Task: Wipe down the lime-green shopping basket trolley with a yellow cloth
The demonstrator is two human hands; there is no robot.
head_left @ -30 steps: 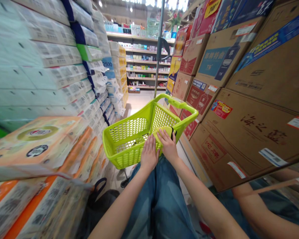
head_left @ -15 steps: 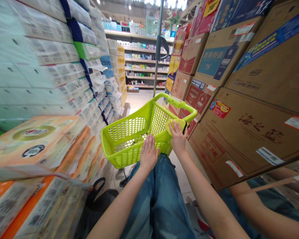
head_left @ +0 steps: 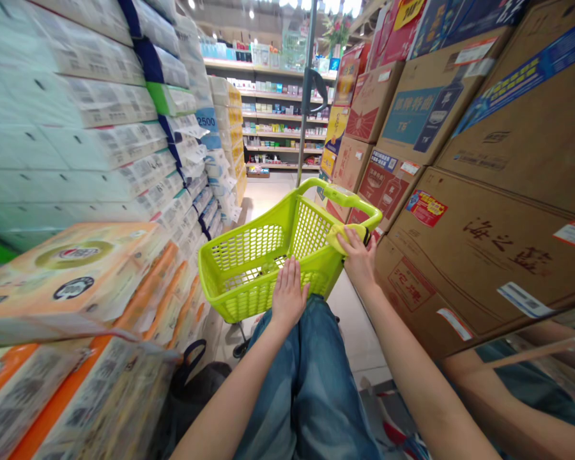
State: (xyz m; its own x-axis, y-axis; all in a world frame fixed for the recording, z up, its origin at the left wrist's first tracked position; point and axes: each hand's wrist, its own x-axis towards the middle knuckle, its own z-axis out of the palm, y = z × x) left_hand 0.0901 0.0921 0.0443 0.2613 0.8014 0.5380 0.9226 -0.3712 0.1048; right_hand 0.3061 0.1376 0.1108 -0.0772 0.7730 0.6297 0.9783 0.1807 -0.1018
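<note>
A lime-green shopping cart (head_left: 242,239) with a perforated basket stands right in front of my knees, turned at an angle. My left hand (head_left: 289,295) rests flat on the basket's near rim, fingers stretched out and holding nothing. At the basket's right end, just below the push handle (head_left: 352,201), my right hand (head_left: 359,259) presses a yellow cloth (head_left: 334,237) against the rim, its fingers on top of it. A dark strip shows at the cloth's right end. Part of the right thumb is hidden.
Stacked tissue packs (head_left: 110,96) wall in the left side, with orange packs (head_left: 76,268) nearer. Cardboard cartons (head_left: 503,249) are piled close on the right. A metal pole (head_left: 303,128) rises beyond the cart, before stocked shelves (head_left: 282,115). A dark bag (head_left: 201,383) lies low on the left.
My right hand has slid the yellow cloth a little to the right along the rim, nearer the handle's end. The left hand stays on the near rim.
</note>
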